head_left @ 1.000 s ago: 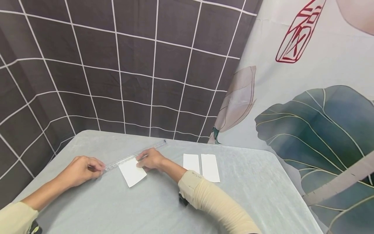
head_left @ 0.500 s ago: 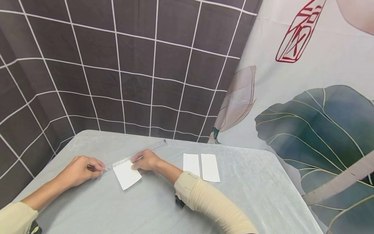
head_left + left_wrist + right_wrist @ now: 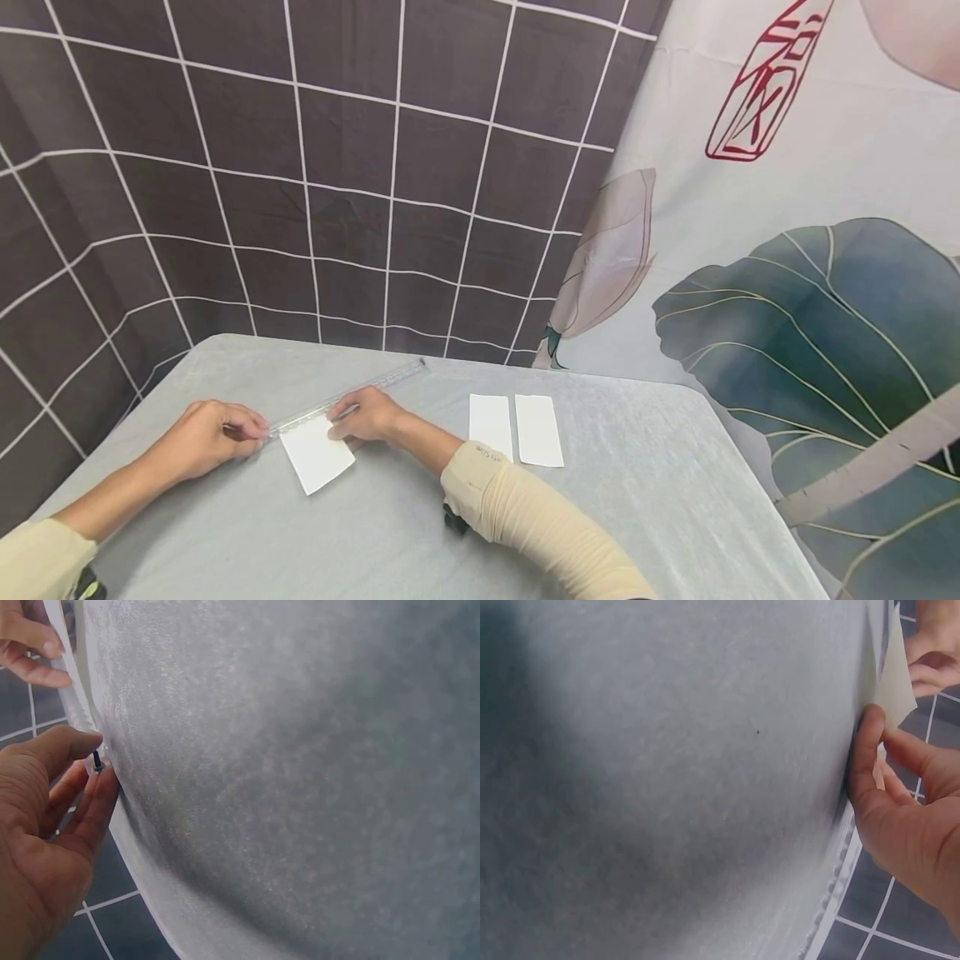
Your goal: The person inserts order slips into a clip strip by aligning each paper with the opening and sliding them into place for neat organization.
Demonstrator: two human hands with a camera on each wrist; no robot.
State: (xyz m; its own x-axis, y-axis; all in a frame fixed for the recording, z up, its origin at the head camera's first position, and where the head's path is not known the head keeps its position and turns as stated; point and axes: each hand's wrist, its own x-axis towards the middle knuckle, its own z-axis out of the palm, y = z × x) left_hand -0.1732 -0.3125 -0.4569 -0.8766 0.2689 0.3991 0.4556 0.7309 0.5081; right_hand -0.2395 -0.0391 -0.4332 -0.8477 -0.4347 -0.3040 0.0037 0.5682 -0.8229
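Note:
A clear ruler (image 3: 397,375) lies at a slant on the grey cloth. My left hand (image 3: 206,437) pinches its near left end between thumb and fingers; in the left wrist view that hand (image 3: 56,817) grips the end beside a small dark mark. My right hand (image 3: 367,417) pinches the right side of a white paper (image 3: 315,454), whose upper edge lies along the ruler. The right wrist view has the right hand (image 3: 907,795) holding the paper (image 3: 896,694) by its edge, with the ruler's wavy edge (image 3: 832,885) below.
Two white paper pieces (image 3: 491,421) (image 3: 538,429) lie side by side to the right, just beyond the right forearm. Behind the cloth-covered table (image 3: 637,483) hang a dark gridded curtain (image 3: 345,225) and a light one with leaf prints (image 3: 675,200).
My right hand has moved left and slightly nearer, carrying the white paper along the ruler toward my left hand. The left hand and the ruler have stayed in place.

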